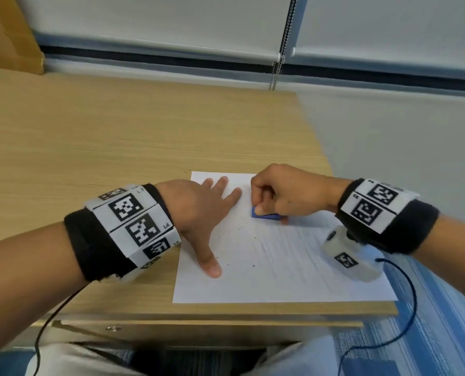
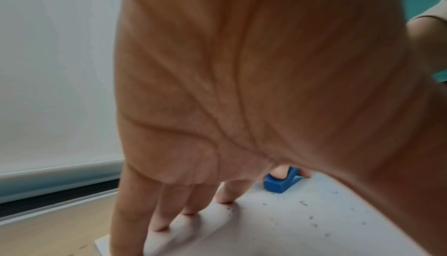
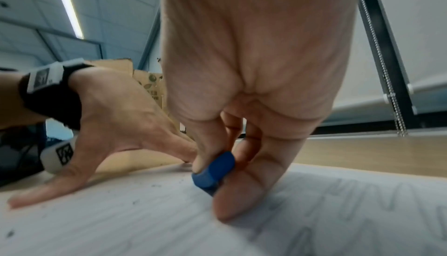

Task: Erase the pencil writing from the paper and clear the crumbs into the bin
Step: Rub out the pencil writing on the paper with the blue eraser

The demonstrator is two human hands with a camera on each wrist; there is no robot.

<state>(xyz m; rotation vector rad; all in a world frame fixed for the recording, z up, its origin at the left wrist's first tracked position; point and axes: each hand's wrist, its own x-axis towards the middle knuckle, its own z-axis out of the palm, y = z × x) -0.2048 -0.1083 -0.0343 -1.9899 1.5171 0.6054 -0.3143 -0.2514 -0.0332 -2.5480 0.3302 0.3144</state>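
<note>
Nearest the head camera, the person's lap and the near edge of the wooden tabletop (image 1: 90, 137) fill the bottom of the view, and just beyond that edge lies the paper (image 1: 280, 267), at the near right corner of the tabletop. Faint pencil writing (image 3: 350, 199) still runs across the right part of the sheet, while dark crumbs (image 2: 312, 220) are scattered over its left and middle.

On the left side of the sheet the left hand (image 1: 198, 213) lies flat with fingers spread and thumb stretched toward the near edge, pressing the paper down and holding nothing. Fingers of the right hand (image 1: 288, 194) are curled and pinch a small blue eraser (image 1: 263, 215) between thumb and fingertips, its lower corner touching the paper near the far middle, just right of the left index finger.

No bin appears in any view, so its place cannot be told.

By the look of it, erasing is under way with plenty of writing left. A single sheet is light and limp and would likely buckle or slide under rubbing, so holding it flat close to the stroke seems wise. Soft and grippy, the eraser is best held low on its sides. Crumbs are tiny and loose; tipping the paper gently would probably carry them better than brushing.
</note>
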